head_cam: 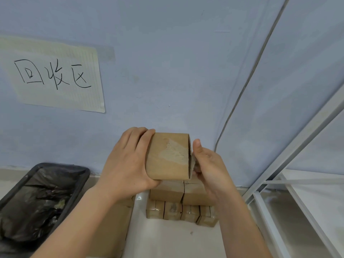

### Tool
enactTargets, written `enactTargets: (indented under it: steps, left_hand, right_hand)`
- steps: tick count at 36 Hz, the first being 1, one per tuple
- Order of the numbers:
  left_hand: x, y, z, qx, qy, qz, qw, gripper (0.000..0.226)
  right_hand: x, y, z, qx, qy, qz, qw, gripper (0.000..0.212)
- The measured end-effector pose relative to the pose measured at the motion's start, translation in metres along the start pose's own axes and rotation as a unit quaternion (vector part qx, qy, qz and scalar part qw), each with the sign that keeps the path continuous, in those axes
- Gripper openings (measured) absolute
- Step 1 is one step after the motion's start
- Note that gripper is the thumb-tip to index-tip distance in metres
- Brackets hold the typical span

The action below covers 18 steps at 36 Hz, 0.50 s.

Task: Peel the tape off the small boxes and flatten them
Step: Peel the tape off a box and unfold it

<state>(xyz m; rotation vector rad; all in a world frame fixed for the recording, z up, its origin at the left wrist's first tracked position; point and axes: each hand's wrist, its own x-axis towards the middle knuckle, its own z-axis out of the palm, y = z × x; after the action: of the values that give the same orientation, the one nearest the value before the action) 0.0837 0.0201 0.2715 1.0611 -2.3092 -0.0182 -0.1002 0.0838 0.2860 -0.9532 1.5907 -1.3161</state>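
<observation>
Leftmost, a black bin lined with a dark bag sits on the floor under a handwritten paper sign — handy, I'd judge, for dropping peeled tape. Next, the left hand grips a small cardboard box in mid-air before the wall, fingers curled over its far edge and thumb under it, steadying it so the other end stays free. At that open right end, the right hand pinches a greyish scrap, likely tape, between curled fingers and thumb — probably pulling it away. Below, more taped boxes wait stacked on the pale bench, close by. A white shelf frame stands rightmost.
</observation>
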Motion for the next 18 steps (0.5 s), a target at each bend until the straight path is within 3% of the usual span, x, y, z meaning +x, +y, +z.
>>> enactTargets:
  steps: [5, 18]
  left_hand:
    - [-0.001, 0.000, 0.000, -0.046, -0.011, -0.013, 0.999, 0.107]
    - [0.002, -0.002, -0.007, -0.140, -0.086, -0.015, 0.986, 0.117]
  right_hand:
    - [0.006, 0.003, -0.008, 0.134, -0.032, 0.030, 0.990, 0.024]
    - [0.006, 0.004, -0.020, 0.189, -0.102, 0.079, 0.973, 0.019]
